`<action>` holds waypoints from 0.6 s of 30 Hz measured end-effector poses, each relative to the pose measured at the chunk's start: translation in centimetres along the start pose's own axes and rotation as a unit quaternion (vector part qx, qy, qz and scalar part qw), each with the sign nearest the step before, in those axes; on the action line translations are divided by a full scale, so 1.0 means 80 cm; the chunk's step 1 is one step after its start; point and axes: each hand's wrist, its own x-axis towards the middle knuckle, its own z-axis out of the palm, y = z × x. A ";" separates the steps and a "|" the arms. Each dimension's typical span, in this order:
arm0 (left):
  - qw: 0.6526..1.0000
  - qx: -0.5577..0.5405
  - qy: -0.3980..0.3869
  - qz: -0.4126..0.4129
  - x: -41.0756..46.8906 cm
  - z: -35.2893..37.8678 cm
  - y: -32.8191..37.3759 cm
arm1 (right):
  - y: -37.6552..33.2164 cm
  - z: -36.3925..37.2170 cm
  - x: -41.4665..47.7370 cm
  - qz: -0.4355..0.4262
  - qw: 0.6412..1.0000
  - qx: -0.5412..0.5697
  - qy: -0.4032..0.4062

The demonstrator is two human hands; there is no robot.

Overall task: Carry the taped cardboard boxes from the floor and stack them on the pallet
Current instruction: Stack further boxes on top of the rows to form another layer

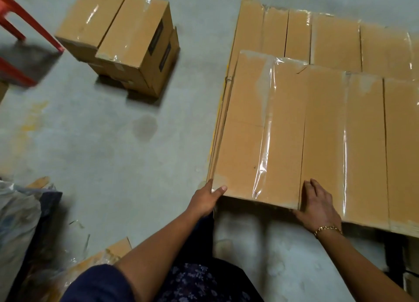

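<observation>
A long taped cardboard box (pixel 263 129) lies at the left end of the upper layer of boxes stacked at the right. My left hand (pixel 207 199) holds its near left corner, thumb on top and fingers down the side. My right hand (pixel 317 204) lies flat with straight fingers on the near edge of that box and its neighbour (pixel 324 131). More taped boxes (pixel 335 43) form a lower row behind. The pallet beneath is hidden. A small pile of taped boxes (pixel 127 40) stands on the floor at the upper left.
A red plastic chair (pixel 20 36) stands at the far left. Crumpled plastic wrap (pixel 15 213) and flattened cardboard (pixel 102 258) lie near my left side. Grey concrete floor (pixel 127 156) stretches between the floor pile and the stack.
</observation>
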 end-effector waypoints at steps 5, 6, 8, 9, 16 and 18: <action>1.000 0.009 -0.007 0.003 -0.005 0.002 -0.011 | -0.001 -0.001 -0.001 0.002 1.000 0.008 0.000; 1.000 0.009 -0.010 0.002 -0.006 0.002 -0.014 | -0.002 -0.001 -0.001 0.002 1.000 0.011 0.003; 1.000 0.011 -0.012 0.004 -0.006 0.002 -0.016 | -0.003 -0.001 -0.001 0.003 1.000 0.018 0.005; 1.000 0.011 -0.010 0.005 -0.005 0.002 -0.017 | -0.003 -0.001 -0.002 0.004 1.000 0.020 0.005; 1.000 0.006 -0.001 0.000 0.000 -0.004 -0.014 | -0.004 -0.001 0.002 0.010 1.000 0.024 0.008; 1.000 0.003 0.005 0.007 -0.001 -0.006 -0.008 | -0.004 -0.001 0.002 0.014 1.000 0.025 0.008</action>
